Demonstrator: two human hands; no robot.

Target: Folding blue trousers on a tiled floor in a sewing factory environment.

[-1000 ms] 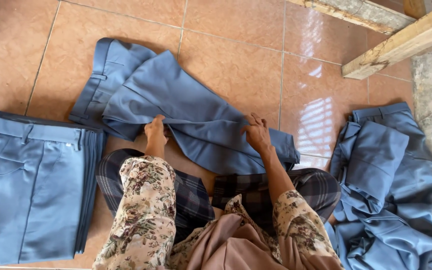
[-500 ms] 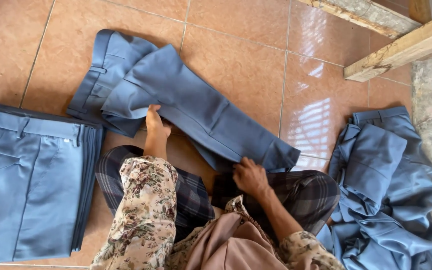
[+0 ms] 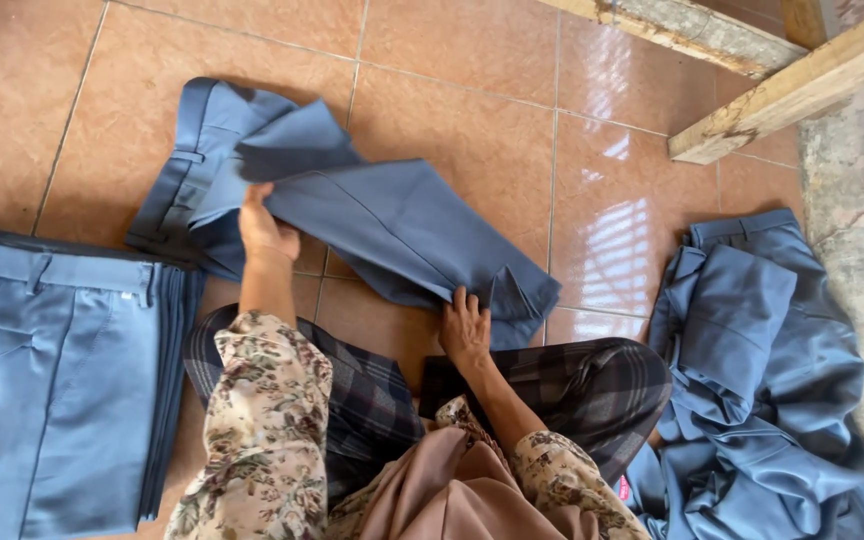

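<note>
Folding in hand: trousers (image 3: 392, 225) are pinched by the left hand (image 3: 264, 232) near the waistband and by the right hand (image 3: 465, 330) at the hem; an aligned fold is called for next.

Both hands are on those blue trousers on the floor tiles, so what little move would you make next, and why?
Probably carry the leg end toward the waistband. The left hand pins the trousers near the waist and the right hand grips the leg end, with a folded stack alongside.

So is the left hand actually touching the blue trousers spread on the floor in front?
Touching. The head view shows the left hand gripping the edge of the blue trousers near the waistband, fingers curled over the cloth with no gap.
</note>
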